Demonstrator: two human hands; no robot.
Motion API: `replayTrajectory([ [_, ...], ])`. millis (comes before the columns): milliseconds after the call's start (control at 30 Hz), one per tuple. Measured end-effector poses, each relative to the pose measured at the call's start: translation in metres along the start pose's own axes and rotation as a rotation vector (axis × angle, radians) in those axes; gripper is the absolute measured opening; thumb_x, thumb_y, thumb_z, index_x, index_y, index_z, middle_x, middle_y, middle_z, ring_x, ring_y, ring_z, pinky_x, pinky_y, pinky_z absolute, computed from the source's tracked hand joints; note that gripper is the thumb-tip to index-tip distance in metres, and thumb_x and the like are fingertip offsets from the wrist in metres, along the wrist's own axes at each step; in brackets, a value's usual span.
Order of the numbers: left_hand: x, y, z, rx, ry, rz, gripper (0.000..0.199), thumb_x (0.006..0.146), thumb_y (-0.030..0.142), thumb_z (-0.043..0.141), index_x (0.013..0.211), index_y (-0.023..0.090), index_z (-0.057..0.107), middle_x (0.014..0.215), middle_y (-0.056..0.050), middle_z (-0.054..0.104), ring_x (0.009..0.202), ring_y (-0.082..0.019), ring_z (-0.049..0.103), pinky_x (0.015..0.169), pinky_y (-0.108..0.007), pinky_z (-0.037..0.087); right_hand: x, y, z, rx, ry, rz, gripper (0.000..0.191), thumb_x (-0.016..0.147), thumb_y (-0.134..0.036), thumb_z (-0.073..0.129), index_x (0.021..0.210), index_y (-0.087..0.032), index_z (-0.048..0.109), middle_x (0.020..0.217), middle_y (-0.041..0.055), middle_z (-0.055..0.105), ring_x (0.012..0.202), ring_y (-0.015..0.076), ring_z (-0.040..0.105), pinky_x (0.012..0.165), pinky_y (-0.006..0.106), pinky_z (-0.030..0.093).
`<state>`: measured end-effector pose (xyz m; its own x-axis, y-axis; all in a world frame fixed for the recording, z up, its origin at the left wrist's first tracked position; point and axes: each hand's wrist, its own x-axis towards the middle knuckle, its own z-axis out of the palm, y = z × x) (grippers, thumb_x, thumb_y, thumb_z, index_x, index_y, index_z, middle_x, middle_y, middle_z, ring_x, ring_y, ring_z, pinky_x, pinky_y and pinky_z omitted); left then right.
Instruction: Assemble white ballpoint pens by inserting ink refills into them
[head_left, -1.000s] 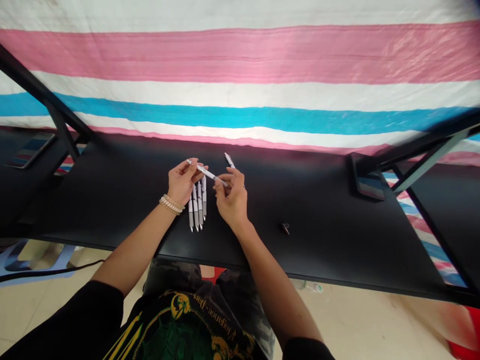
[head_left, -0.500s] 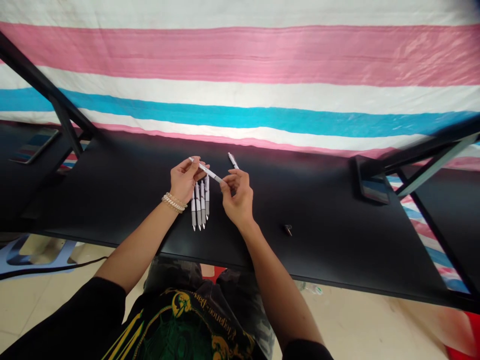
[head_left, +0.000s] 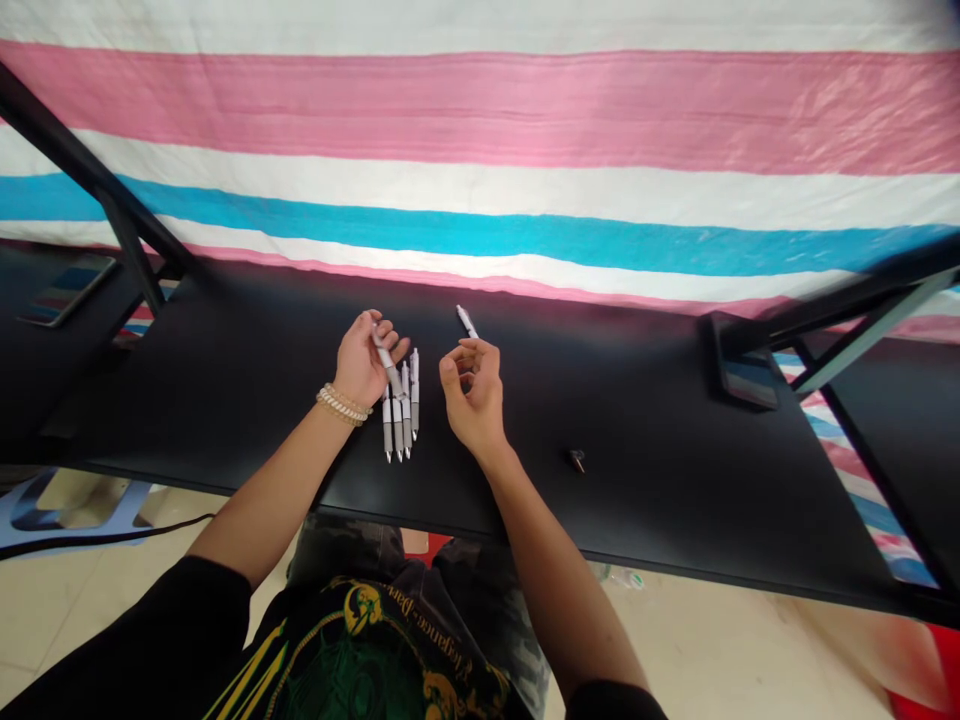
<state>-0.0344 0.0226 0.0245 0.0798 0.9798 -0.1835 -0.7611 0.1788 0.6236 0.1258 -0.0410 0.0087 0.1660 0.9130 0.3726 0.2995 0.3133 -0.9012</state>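
My left hand (head_left: 363, 365) holds a white pen (head_left: 385, 352) with a grey grip, its grip end slanting down toward me. Just beneath it, several similar white pens (head_left: 415, 395) lie side by side on the black table, their metal tips facing me. Across a small gap, my right hand (head_left: 474, 392) is loosely curled, thumb near the index finger; anything between them is too small to make out. Another white pen (head_left: 466, 320) lies on the table beyond that hand, partly hidden by its fingers.
Small dark and shiny pieces (head_left: 576, 460) lie on the black table (head_left: 645, 400) right of my right forearm. A phone-like dark slab (head_left: 742, 365) rests near the right table leg frame, and another slab (head_left: 69, 290) at far left. A striped sheet (head_left: 480, 120) hangs behind.
The held pen has come away from my right hand and turned, its grip end now pointing down toward me. My left hand has shifted slightly left; the right has barely moved.
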Motion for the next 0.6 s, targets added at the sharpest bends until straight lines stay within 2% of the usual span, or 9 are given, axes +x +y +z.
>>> replayTrajectory([
  [67,-0.002,0.009,-0.001,-0.065,0.003,-0.075,0.031,0.091,0.047,0.057,0.077,0.020,0.054,0.050,0.008,0.036,0.037,-0.005,0.035,0.039,-0.017,0.034,0.001,-0.002,-0.001,-0.019,0.019,0.011,0.029,0.096,-0.040,0.055,0.115,-0.022,0.046,0.091,0.0023,0.060,0.075,0.0131,0.058,0.060,0.025,0.047],
  [167,-0.005,0.018,-0.001,-0.098,0.016,-0.130,0.032,0.094,0.044,0.045,0.074,0.020,0.053,0.046,0.009,0.022,0.033,-0.005,0.020,0.033,-0.019,0.016,0.000,-0.004,-0.002,-0.034,0.022,0.024,0.024,0.096,-0.040,0.054,0.111,-0.022,0.050,0.087,0.0017,0.060,0.072,0.0127,0.058,0.059,0.025,0.047],
  [300,-0.008,0.020,0.002,-0.113,0.009,-0.129,0.030,0.093,0.042,0.042,0.076,0.020,0.055,0.045,0.009,0.019,0.032,-0.006,0.017,0.034,-0.021,0.012,0.000,-0.007,-0.002,-0.060,0.024,0.009,0.021,0.097,-0.039,0.054,0.106,-0.021,0.053,0.083,0.0011,0.060,0.069,0.0127,0.057,0.060,0.026,0.047],
  [600,-0.007,0.020,0.002,-0.116,0.002,-0.096,0.031,0.093,0.043,0.041,0.075,0.021,0.054,0.045,0.009,0.019,0.033,-0.006,0.015,0.035,-0.022,0.011,-0.001,-0.008,-0.003,-0.092,0.015,0.004,0.019,0.097,-0.038,0.054,0.104,-0.021,0.054,0.082,0.0003,0.062,0.066,0.0121,0.057,0.060,0.026,0.047],
])
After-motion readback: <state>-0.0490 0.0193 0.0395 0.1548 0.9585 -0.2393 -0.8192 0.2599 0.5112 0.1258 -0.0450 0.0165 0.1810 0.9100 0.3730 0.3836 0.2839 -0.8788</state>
